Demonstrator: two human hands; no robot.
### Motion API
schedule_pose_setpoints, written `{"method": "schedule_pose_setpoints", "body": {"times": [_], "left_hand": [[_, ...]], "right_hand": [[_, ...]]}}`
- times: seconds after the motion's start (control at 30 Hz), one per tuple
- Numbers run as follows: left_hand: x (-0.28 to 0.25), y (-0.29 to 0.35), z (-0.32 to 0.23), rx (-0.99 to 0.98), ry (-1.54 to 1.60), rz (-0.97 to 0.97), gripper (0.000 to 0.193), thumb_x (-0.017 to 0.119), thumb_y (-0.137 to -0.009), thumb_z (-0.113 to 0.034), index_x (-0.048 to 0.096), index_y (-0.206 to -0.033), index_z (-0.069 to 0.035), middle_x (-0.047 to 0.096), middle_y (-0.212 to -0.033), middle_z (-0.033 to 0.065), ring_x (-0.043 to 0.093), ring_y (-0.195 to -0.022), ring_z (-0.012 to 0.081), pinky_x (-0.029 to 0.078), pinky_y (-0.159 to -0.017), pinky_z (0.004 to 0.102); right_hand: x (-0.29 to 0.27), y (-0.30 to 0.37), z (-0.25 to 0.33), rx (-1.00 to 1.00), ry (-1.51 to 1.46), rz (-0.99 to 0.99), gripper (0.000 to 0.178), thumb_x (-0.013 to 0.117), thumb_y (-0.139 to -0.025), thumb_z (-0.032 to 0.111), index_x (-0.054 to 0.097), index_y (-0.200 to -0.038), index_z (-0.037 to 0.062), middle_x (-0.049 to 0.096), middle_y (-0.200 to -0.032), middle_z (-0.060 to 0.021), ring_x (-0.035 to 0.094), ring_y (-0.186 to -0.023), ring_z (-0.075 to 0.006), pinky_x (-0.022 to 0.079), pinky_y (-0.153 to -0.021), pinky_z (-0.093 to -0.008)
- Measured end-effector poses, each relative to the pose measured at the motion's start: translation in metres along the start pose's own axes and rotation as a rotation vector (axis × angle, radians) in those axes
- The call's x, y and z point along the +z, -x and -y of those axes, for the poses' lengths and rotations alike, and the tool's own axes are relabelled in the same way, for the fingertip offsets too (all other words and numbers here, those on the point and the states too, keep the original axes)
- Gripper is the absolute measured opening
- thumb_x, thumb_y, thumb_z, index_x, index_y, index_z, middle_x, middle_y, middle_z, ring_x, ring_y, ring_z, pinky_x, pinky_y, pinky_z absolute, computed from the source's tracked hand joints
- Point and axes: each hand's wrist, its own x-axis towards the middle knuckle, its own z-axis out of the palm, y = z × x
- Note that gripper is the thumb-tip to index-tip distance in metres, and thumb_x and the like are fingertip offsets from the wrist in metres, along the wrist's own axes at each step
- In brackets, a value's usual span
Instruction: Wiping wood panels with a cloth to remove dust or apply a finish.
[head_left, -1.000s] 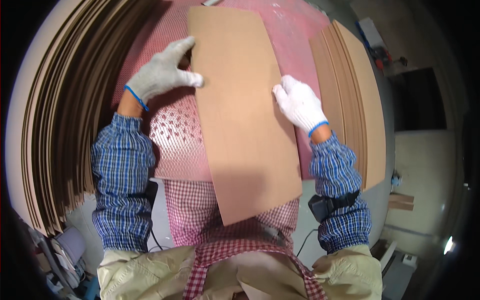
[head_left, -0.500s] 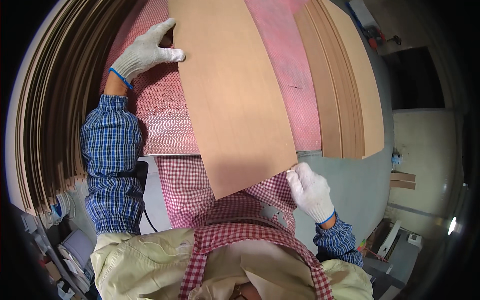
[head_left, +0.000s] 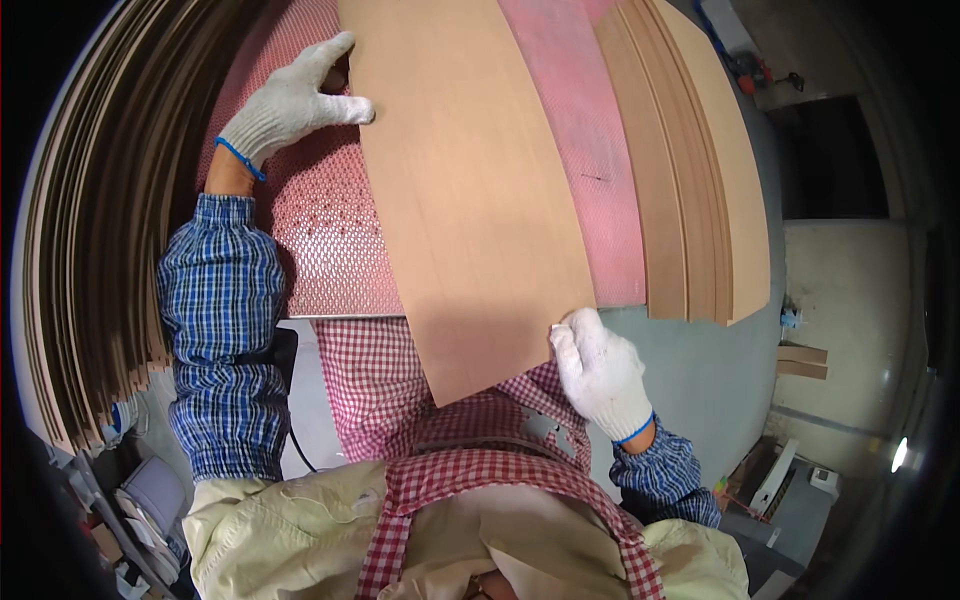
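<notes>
A long, thin tan wooden sheet (head_left: 470,190) lies in front of me on a pink perforated surface (head_left: 330,255), its near end jutting past the front edge. My left hand (head_left: 290,105), in a white knitted glove, is open at the sheet's left side. Its thumb and forefinger are spread and their tips meet that edge; the other fingers are mostly hidden. At the near right corner, my gloved right hand (head_left: 603,375) is closed, its fingers bunched against the sheet's near edge. A small pale tip shows at the pinch; what it is I cannot make out.
Many thin wooden sheets (head_left: 100,220) stand in a dense row on the left. Another stack of tan sheets (head_left: 690,190) lies on the right of the pink surface. A grey desk with a white device (head_left: 825,480) stands at the lower right.
My right hand has moved slightly left and up along the near edge, now covering the sheet's corner. My left hand stays nearly in place. The sheet has barely shifted.
</notes>
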Motion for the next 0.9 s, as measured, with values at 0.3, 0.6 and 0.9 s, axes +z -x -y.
{"method": "schedule_pose_setpoints", "body": {"times": [0.3, 0.6, 0.9], "left_hand": [[-0.011, 0.003, -0.031, -0.069, 0.061, 0.127, 0.104, 0.086, -0.072, -0.031, 0.032, -0.155, 0.000, 0.042, -0.153, 0.0235, 0.042, -0.142, 0.0365, 0.035, -0.119, 0.0417], [-0.007, 0.003, -0.010, -0.026, 0.109, 0.065, 0.105, 0.088, -0.068, -0.030, 0.035, -0.151, 0.004, 0.041, -0.152, 0.0260, 0.043, -0.140, 0.0385, 0.036, -0.118, 0.0395], [-0.008, 0.007, -0.013, -0.043, 0.059, 0.054, 0.106, 0.089, -0.067, -0.033, 0.036, -0.151, 0.003, 0.039, -0.154, 0.0255, 0.042, -0.141, 0.0381, 0.035, -0.118, 0.0388]], "right_hand": [[-0.006, -0.163, 0.019, -0.154, 0.177, -0.080, 0.026, 0.052, -0.099, 0.030, 0.054, -0.095, 0.0046, 0.066, -0.080, -0.0245, 0.065, -0.078, -0.0449, 0.052, -0.071, -0.0550], [-0.019, -0.353, 0.064, -0.254, 0.254, -0.134, 0.035, 0.049, -0.095, 0.032, 0.065, -0.101, 0.0011, 0.068, -0.106, -0.0282, 0.064, -0.102, -0.0460, 0.051, -0.091, -0.0527], [-0.029, -0.477, 0.096, -0.170, 0.205, -0.042, 0.038, 0.051, -0.092, 0.031, 0.071, -0.105, 0.0010, 0.067, -0.115, -0.0276, 0.063, -0.109, -0.0451, 0.050, -0.097, -0.0490]]}}
